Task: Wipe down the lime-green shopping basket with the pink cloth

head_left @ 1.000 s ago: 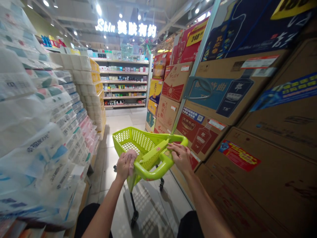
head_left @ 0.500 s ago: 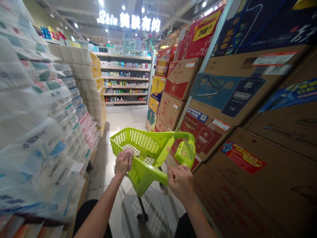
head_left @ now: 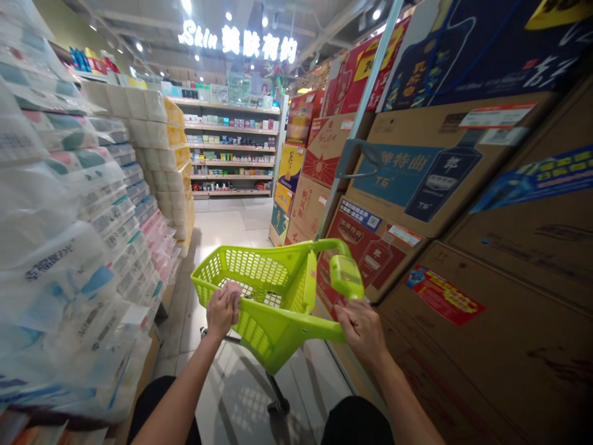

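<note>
A lime-green shopping cart (head_left: 273, 330) stands in front of me, turned at an angle, its slotted basket holding nothing I can see. My left hand (head_left: 221, 312) is closed on a pinkish cloth (head_left: 235, 296) and presses it against the basket's near rim. Around the cart's handle, at its right corner, my right hand (head_left: 361, 324) is wrapped. Just above that hand, a green holder with a clear window (head_left: 346, 275) sits on the handle. The fingertips of my left hand are partly hidden behind the cloth.
Stacked cardboard boxes (head_left: 417, 266) line the right side, with a metal post (head_left: 368, 93) close to the handle. Plastic-wrapped tissue packs (head_left: 69, 266) rise on the left. Tiled floor (head_left: 243, 216) leads to shelves of small products (head_left: 231, 142).
The cart has swivelled, its basket end shifting left and its handle end right. My right hand has moved right with the handle. My left hand and the cloth are slightly farther left.
</note>
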`<state>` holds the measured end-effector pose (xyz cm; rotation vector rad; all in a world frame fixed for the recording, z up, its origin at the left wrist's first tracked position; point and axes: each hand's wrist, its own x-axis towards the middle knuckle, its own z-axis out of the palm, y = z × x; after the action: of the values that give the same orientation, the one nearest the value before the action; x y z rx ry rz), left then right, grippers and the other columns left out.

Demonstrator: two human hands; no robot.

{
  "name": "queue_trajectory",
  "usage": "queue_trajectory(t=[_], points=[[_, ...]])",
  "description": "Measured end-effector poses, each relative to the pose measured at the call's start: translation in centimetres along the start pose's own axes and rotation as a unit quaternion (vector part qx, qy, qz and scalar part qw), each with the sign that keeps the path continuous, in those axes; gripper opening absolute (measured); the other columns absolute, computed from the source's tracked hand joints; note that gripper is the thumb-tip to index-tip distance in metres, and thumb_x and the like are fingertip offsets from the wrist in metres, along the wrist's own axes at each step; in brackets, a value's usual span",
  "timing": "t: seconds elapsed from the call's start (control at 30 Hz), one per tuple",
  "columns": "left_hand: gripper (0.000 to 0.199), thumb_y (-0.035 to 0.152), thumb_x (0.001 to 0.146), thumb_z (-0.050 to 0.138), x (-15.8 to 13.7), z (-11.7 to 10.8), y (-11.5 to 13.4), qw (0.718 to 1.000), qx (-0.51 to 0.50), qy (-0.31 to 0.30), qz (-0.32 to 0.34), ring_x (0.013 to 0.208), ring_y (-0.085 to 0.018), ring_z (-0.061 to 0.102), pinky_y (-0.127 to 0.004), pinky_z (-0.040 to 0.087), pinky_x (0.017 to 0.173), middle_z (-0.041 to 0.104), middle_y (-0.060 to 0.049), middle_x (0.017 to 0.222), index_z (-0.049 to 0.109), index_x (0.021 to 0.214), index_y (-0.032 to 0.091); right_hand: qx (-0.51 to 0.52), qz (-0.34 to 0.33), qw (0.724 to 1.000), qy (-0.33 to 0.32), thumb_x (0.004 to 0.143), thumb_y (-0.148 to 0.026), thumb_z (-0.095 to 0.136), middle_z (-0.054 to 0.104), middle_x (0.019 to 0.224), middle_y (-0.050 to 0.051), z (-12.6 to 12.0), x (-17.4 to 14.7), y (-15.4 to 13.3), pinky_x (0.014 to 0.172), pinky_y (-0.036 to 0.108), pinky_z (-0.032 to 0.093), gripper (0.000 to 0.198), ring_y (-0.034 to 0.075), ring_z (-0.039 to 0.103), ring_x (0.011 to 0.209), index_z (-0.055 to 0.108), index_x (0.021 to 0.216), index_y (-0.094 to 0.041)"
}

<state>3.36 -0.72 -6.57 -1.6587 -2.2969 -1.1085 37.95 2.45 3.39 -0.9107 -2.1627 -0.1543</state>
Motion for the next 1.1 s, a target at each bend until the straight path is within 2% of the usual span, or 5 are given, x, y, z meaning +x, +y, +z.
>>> queue_trajectory(t=[0.3, 0.4, 0.57, 0.9, 1.1], points=[[0.032, 0.036, 0.096, 0.04, -5.5, 2.1, 8.5, 0.994, -0.015, 0.013, 0.109, 0.095, -0.022, 0.052, -0.036, 0.041, 0.085, 0.058, -0.008, 0.1, 0.067, 0.108, 0.022, -0.22, 0.026, 0.974, -0.048, 0.097, -0.046, 0.042, 0.061, 0.047, 0.003, 0.4, 0.7, -3.4, 0.053, 0.03, 0.021, 0.055, 0.014, 0.051, 0.045, 0.057, 0.05, -0.022], [0.031, 0.037, 0.095, 0.043, -4.5, 1.5, 5.2, 0.987, -0.005, -0.033, 0.157, 0.099, -0.023, 0.052, -0.037, 0.04, 0.088, 0.06, -0.009, 0.103, 0.068, 0.107, 0.025, -0.216, 0.012, 0.975, -0.048, 0.097, -0.047, 0.042, 0.061, 0.048, 0.002, 0.3, 0.1, -3.1, 0.053, 0.029, 0.021, 0.055, 0.013, 0.051, 0.046, 0.055, 0.05, -0.022], [0.029, 0.038, 0.091, 0.046, 0.7, -1.4, -4.3, 1.0, 0.022, -0.01, 0.002, 0.095, -0.025, 0.053, -0.038, 0.04, 0.085, 0.061, -0.01, 0.099, 0.07, 0.095, 0.024, -0.206, -0.015, 0.977, -0.05, 0.093, -0.051, 0.048, 0.059, 0.046, 0.002, -0.1, -0.4, -1.9, 0.054, 0.028, 0.022, 0.052, 0.013, 0.05, 0.046, 0.055, 0.051, -0.021], [0.037, 0.042, 0.096, 0.039, -3.8, 2.0, 2.1, 0.997, -0.004, -0.007, 0.078, 0.096, -0.022, 0.054, -0.036, 0.042, 0.087, 0.059, -0.009, 0.099, 0.067, 0.109, 0.023, -0.203, -0.038, 0.978, -0.035, 0.092, -0.047, 0.052, 0.058, 0.045, -0.001, -0.3, -0.3, -0.7, 0.054, 0.028, 0.025, 0.051, 0.012, 0.052, 0.044, 0.054, 0.048, -0.021], [0.03, 0.043, 0.089, 0.05, -0.6, -1.2, -8.2, 0.998, -0.025, 0.01, -0.051, 0.101, -0.026, 0.054, -0.039, 0.041, 0.092, 0.06, -0.01, 0.1, 0.07, 0.098, 0.023, -0.197, -0.032, 0.978, -0.062, 0.094, -0.047, 0.049, 0.059, 0.046, -0.002, -1.3, -0.8, -0.4, 0.057, 0.026, 0.029, 0.052, 0.011, 0.054, 0.045, 0.057, 0.05, -0.021]])
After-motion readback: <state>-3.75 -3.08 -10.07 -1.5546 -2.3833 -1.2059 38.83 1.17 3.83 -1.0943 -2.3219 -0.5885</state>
